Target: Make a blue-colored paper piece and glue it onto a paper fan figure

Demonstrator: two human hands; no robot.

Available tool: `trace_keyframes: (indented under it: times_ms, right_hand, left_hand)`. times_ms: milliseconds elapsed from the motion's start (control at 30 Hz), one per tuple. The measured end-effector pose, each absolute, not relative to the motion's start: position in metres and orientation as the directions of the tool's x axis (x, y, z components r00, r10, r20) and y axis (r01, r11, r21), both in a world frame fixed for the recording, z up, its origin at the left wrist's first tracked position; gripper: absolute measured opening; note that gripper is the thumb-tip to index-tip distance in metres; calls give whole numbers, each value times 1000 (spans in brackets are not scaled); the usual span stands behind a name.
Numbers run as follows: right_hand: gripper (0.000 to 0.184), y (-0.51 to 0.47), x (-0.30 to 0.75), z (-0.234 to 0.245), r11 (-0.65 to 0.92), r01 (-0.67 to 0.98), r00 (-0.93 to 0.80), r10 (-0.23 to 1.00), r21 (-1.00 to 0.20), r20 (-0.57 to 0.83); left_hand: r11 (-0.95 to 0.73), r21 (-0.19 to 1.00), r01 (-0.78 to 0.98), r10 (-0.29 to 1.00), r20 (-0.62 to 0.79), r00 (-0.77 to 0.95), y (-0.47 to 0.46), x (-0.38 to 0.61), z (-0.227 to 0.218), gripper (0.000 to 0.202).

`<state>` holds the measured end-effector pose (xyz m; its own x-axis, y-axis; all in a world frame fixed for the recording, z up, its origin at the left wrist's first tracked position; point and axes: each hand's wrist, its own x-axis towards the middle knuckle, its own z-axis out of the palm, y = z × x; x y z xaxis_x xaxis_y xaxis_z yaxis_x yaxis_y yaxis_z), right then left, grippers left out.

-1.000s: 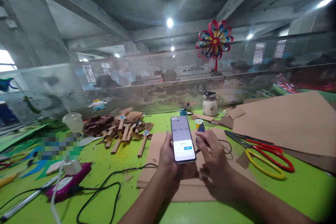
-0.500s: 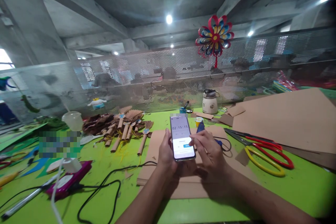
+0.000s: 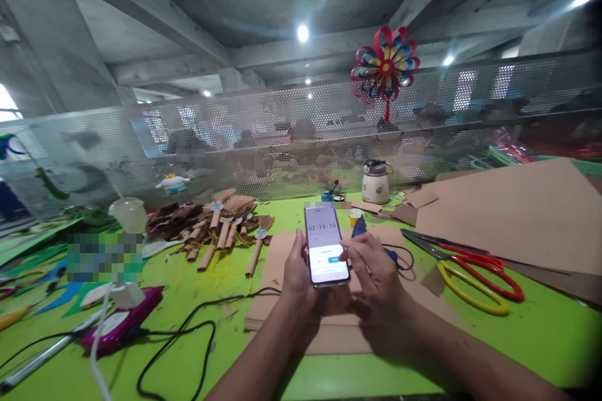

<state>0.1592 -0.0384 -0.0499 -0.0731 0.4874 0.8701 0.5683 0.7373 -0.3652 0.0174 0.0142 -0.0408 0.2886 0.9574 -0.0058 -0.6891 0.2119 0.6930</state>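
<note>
My left hand (image 3: 296, 276) is wrapped round a smartphone (image 3: 324, 244) held upright above brown cardboard sheets (image 3: 282, 301) on the green table (image 3: 540, 338). The lit screen reads 02:15:15. My right hand (image 3: 376, 276) is beside the phone on its right, with a fingertip touching the lower part of the screen and the other fingers curled. A blue glue gun (image 3: 361, 227) lies just behind my right hand.
Red and yellow scissors (image 3: 470, 272) lie to the right by large cardboard sheets (image 3: 508, 213). Rolled paper crafts (image 3: 221, 229) are piled at left. A magenta device (image 3: 122, 322) with black cables (image 3: 188, 338) sits front left. A white jar (image 3: 375, 183) stands before the perforated metal screen (image 3: 263, 131).
My right hand has moved left from beside the phone until a fingertip touches the screen. The phone stays in my left hand.
</note>
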Motion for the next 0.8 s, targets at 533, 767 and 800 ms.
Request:
trace_keyframes:
  times_ms: [533,767,800]
  right_hand:
    - [27,-41,157,-50,739,575,-118,499,-351,858]
    - [29,-39,157,-54,730,591,-137,509,-342,850]
    - [29,-39,157,-54,735,582,-119,501,-348,857]
  left_hand:
    - [196,686,-701,960,12,281,13,17,-39,38]
    - [204,688,-696,958,7,287,10,17,-35,40]
    - [201,688,-697,959,8,284,10,17,-34,39]
